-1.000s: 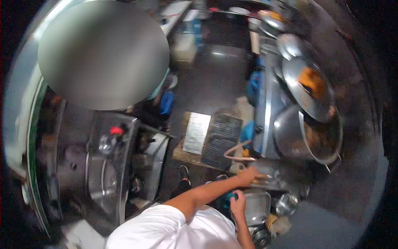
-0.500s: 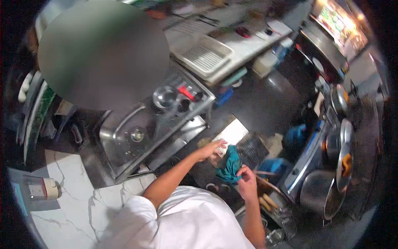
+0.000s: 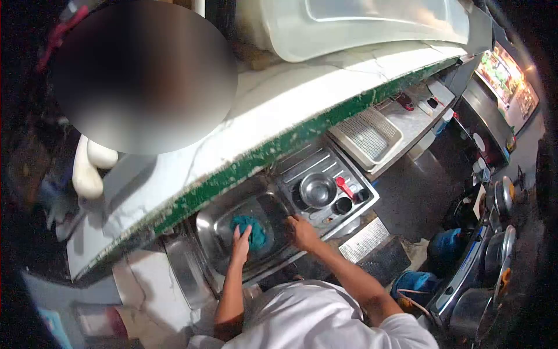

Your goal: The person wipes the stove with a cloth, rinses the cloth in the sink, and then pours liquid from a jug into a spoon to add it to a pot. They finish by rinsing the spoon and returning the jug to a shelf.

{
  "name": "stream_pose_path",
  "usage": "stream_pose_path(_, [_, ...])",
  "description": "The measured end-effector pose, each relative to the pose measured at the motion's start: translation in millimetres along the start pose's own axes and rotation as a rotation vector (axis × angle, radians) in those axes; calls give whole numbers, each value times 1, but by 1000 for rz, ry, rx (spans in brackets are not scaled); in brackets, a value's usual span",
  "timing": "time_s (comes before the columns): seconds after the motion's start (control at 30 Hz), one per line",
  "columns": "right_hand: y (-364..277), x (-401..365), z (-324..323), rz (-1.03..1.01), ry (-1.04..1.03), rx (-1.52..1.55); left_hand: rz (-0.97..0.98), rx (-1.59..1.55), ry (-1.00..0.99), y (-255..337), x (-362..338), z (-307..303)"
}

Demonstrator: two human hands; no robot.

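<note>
A crumpled teal cloth [image 3: 256, 235] lies low in the steel sink basin [image 3: 212, 224]. My left hand [image 3: 242, 241] reaches into the basin and grips the cloth, thumb and fingers pressed into it. At the basin's right side, near the drainboard, my right hand [image 3: 303, 234] is closed with its fingers curled. Whatever those fingers hold is dark and hard to make out. On the drainboard beside it stand a round steel bowl [image 3: 318, 190], a red-handled utensil [image 3: 344, 187] and a dark cup [image 3: 343, 205].
A marble-topped ledge with a green edge [image 3: 256, 148] runs above the sink, bearing a large translucent container [image 3: 372, 29]. Further right sits a white dish rack [image 3: 372, 139]. Pots [image 3: 474, 308] stand on the stove at far right, with blue containers [image 3: 414, 286] below.
My body has turned toward the sink. The cloth, earlier over the floor between both hands, is now in the basin under my left hand. My right hand has let go of it.
</note>
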State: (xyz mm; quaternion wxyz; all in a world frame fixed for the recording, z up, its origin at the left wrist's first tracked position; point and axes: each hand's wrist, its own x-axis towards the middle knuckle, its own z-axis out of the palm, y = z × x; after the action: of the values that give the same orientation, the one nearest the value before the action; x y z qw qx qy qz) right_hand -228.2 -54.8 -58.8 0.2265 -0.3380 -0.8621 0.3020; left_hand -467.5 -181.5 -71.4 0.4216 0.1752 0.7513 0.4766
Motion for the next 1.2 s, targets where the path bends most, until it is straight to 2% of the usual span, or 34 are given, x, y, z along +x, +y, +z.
stream_pose_path(0.03, [17, 14, 16, -29, -51, -43, 19, 266, 89, -8, 15, -14])
stream_pose_path(0.07, [35, 30, 32, -22, -11, -120, 34, 273, 85, -2, 20, -19])
stream_pose_path(0.1, [35, 55, 22, -27, 6, -119, 88, 466, 84, 6, 24, -25])
stream_pose_path(0.13, [37, 89, 9, 52, -74, -210, 139, 660, 89, 12, 25, -32])
stream_pose_path(0.17, [39, 116, -1, 132, -157, -297, 195, 631, 103, 6, 36, -37])
stream_pose_path(0.23, [104, 182, 34, 87, -50, -448, 66, 453, 152, 26, 38, -25])
stream_pose_path(0.27, [193, 222, 104, -127, 175, 47, 81, 467, 160, 28, 41, -22])
stream_pose_path(0.3, [167, 243, 87, -189, 217, 507, 62, 321, 167, 22, 49, -20])
stream_pose_path(0.33, [150, 258, 64, -173, -72, -189, 45, 178, 165, 18, 57, -16])
stream_pose_path(0.37, [109, 263, 15, -120, -361, -883, 40, 174, 234, 7, 68, -13])
stream_pose_path(0.4, [102, 278, 2, -75, -418, -870, 39, 73, 117, 27, 56, -8])
stream_pose_path(0.47, [102, 297, 1, -35, -422, -774, -8, 123, 311, 50, 42, 15])
stream_pose_path(0.5, [101, 300, -5, -24, -430, -751, 11, 137, 301, 56, 50, 16])
stream_pose_path(0.57, [104, 308, -1, -19, -455, -721, 13, 126, 147, 56, 59, 15])
stream_pose_path(0.6, [102, 309, -1, -7, -471, -705, 80, 115, -57, 62, 66, 11])
stream_pose_path(0.63, [101, 310, 0, -3, -485, -694, 83, 122, -59, 64, 72, 13])
stream_pose_path(0.67, [99, 310, 2, 2, -492, -675, 19, 98, -10, 61, 75, 17])
stream_pose_path(0.73, [88, 296, 0, 23, -530, -634, -147, 45, 74, 92, 54, 33])
stream_pose_path(0.77, [83, 285, -2, 42, -555, -608, -155, 54, 59, 85, 61, 33])
stream_pose_path(0.83, [41, 244, -30, 83, -652, -511, -173, -7, 149, 68, 85, 28])
stream_pose_path(0.87, [22, 223, -41, 109, -689, -469, -114, -98, 188, 68, 81, 32])
stream_pose_path(0.9, [34, 195, -2, -58, -454, -656, -51, -228, 201, 44, 106, 27])
stream_pose_path(0.93, [60, 200, 63, 143, -424, -415, -2, -355, 200, 11, 131, 15])
stream_pose_path(0.97, [61, 177, 81, 414, -243, 99, 441, 273, 83, 0, 116, 5])
stream_pose_path(1.0, [73, 160, 141, 426, -24, 131, 175, -127, 44, -5, 137, 6])
stream_pose_path(1.03, [70, 146, 154, 662, -133, 542, 259, -155, -16, -25, 146, -8])
stream_pose_path(1.07, [61, 132, 156, 681, -201, 1027, 337, -330, -145, -11, 128, -3])
stream_pose_path(1.1, [55, 125, 163, 623, -233, 1518, 158, -274, -15, -4, 132, -13])
stream_pose_path(1.13, [65, 127, 203, -13, -79, 1352, 170, -254, -105, -15, 148, -27])
stream_pose_path(1.17, [43, 153, 198, 309, -112, 1451, 150, -268, -104, -7, 139, -23])
stream_pose_path(1.2, [92, 223, 339, 53, -116, 664, 136, -276, -103, 5, 119, -10])
